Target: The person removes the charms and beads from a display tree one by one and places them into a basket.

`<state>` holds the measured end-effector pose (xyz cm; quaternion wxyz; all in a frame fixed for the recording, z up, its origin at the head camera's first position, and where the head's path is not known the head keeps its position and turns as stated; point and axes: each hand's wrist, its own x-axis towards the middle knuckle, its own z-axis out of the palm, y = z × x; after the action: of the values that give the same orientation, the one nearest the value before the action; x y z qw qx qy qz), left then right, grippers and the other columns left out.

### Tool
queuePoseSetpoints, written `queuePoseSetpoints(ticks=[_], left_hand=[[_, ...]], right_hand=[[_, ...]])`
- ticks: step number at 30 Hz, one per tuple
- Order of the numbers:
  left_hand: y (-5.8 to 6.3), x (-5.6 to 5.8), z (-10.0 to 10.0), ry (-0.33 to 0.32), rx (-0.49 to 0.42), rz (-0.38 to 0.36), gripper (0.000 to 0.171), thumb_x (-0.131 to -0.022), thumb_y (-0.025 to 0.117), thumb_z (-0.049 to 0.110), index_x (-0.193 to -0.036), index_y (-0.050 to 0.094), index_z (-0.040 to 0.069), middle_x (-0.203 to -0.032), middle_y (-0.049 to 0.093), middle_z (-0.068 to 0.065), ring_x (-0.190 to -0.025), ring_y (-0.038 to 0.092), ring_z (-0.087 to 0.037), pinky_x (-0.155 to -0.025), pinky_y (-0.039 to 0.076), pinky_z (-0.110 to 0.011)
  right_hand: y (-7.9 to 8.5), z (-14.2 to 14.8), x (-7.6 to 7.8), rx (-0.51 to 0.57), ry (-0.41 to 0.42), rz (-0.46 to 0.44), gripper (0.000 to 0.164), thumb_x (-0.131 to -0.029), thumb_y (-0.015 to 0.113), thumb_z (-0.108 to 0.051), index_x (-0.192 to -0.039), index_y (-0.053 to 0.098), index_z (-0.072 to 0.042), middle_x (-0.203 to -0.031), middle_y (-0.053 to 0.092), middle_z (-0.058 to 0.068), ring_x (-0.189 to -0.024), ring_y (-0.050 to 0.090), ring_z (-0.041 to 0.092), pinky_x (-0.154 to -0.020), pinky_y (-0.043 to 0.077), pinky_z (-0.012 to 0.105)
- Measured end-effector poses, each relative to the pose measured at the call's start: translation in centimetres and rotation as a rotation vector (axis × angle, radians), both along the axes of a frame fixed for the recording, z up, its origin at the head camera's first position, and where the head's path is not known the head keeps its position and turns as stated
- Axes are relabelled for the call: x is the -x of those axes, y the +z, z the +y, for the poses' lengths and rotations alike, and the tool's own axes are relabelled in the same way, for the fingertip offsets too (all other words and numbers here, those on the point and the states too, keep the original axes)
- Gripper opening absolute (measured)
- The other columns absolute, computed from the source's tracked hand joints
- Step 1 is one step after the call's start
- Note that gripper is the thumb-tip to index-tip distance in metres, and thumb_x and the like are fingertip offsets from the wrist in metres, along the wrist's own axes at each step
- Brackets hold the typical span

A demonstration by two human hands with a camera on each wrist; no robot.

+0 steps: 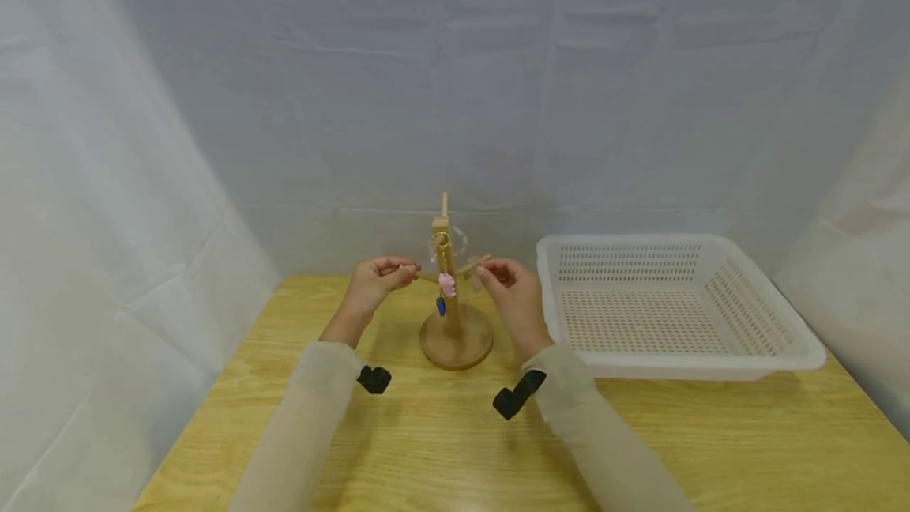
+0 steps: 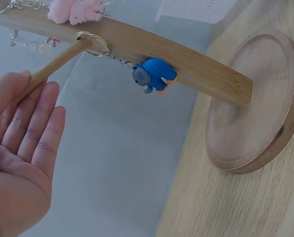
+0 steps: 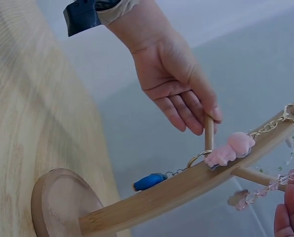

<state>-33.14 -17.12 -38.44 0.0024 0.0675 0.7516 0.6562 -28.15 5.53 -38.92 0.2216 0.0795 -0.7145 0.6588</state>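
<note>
A wooden stand (image 1: 455, 314) with a round base and several pegs stands between both hands. My left hand (image 1: 375, 283) pinches the end of the left peg (image 2: 58, 63) between thumb and fingers. On that peg hangs the ring of a keychain with a blue and grey figure (image 2: 154, 74). With its fingertips, my right hand (image 1: 513, 295) holds a bracelet of pink and clear beads (image 3: 263, 191) at the right peg (image 3: 255, 175). A pink figure keychain (image 1: 446, 284) hangs on the front from a peg higher up. A clear beaded bracelet (image 1: 460, 240) hangs near the top.
To the right stands a white perforated plastic basket (image 1: 678, 366) on the wooden table (image 1: 441, 449). White cloth (image 1: 355, 101) hangs behind and at both sides. Each wrist wears a black camera mount (image 1: 517, 395).
</note>
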Motion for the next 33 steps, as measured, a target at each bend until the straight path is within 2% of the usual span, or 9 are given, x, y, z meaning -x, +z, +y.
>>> queuePoseSetpoints(ticks=[6, 8, 10, 13, 15, 21, 33], left_hand=[[0.1, 0.0, -0.1, -0.001, -0.004, -0.002, 0.027, -0.090, 0.065, 0.011, -0.109, 0.064, -0.008, -0.091, 0.072, -0.001, -0.084, 0.067, -0.009, -0.095, 0.048, -0.045], [0.1, -0.1, -0.1, -0.001, -0.001, -0.004, 0.028, -0.090, 0.065, 0.012, -0.110, 0.064, -0.008, -0.092, 0.072, -0.001, -0.084, 0.067, -0.009, -0.092, 0.050, -0.041], [0.2, -0.1, -0.1, -0.002, 0.010, -0.003, 0.029, -0.090, 0.065, 0.013, -0.110, 0.064, -0.008, -0.093, 0.072, -0.001, -0.084, 0.067, -0.008, -0.090, 0.052, -0.038], [0.2, -0.2, -0.1, 0.003, 0.012, -0.006, 0.028, -0.090, 0.065, 0.013, -0.110, 0.065, -0.007, -0.093, 0.072, -0.002, -0.084, 0.067, -0.009, -0.087, 0.053, -0.034], [0.2, -0.2, -0.1, 0.007, 0.010, -0.007, 0.027, -0.090, 0.064, 0.012, -0.109, 0.065, -0.007, -0.093, 0.072, -0.001, -0.084, 0.067, -0.009, -0.089, 0.052, -0.037], [0.2, -0.2, -0.2, -0.002, 0.008, -0.001, 0.028, -0.090, 0.065, 0.012, -0.110, 0.064, -0.008, -0.093, 0.072, -0.001, -0.083, 0.067, -0.008, -0.085, 0.054, -0.033], [0.3, -0.3, -0.1, -0.018, 0.018, -0.009, 0.031, -0.089, 0.066, 0.016, -0.111, 0.064, -0.006, -0.094, 0.072, 0.000, -0.085, 0.067, -0.009, -0.082, 0.055, -0.028]], right_hand=[[0.5, 0.4, -0.1, 0.009, -0.020, 0.029, 0.016, -0.085, 0.070, -0.011, -0.093, 0.069, 0.004, -0.087, 0.068, 0.017, -0.072, 0.058, 0.010, -0.063, 0.048, 0.016], [1.4, 0.5, -0.7, 0.011, -0.019, 0.022, 0.016, -0.086, 0.070, -0.008, -0.093, 0.068, 0.006, -0.088, 0.067, 0.019, -0.071, 0.057, 0.009, -0.063, 0.047, 0.015], [1.5, 0.6, -0.6, 0.015, -0.018, 0.014, 0.017, -0.086, 0.069, -0.008, -0.094, 0.068, 0.007, -0.090, 0.067, 0.020, -0.071, 0.056, 0.008, -0.062, 0.046, 0.014], [1.7, 0.9, -0.4, 0.027, -0.020, -0.001, 0.018, -0.085, 0.070, -0.008, -0.095, 0.068, 0.007, -0.092, 0.067, 0.022, -0.071, 0.056, 0.008, -0.063, 0.046, 0.014], [1.0, 1.0, 0.4, 0.032, -0.028, 0.012, 0.020, -0.085, 0.071, -0.011, -0.094, 0.068, 0.006, -0.090, 0.067, 0.020, -0.070, 0.056, 0.005, -0.063, 0.046, 0.013], [1.3, 1.3, 0.5, 0.055, -0.038, 0.039, 0.018, -0.084, 0.072, -0.009, -0.091, 0.068, 0.007, -0.085, 0.068, 0.018, -0.066, 0.057, 0.003, -0.060, 0.048, 0.014], [1.5, 1.9, 0.4, 0.097, -0.041, -0.022, 0.019, -0.084, 0.072, -0.011, -0.093, 0.069, 0.005, -0.088, 0.069, 0.015, -0.067, 0.059, 0.002, -0.061, 0.048, 0.014]])
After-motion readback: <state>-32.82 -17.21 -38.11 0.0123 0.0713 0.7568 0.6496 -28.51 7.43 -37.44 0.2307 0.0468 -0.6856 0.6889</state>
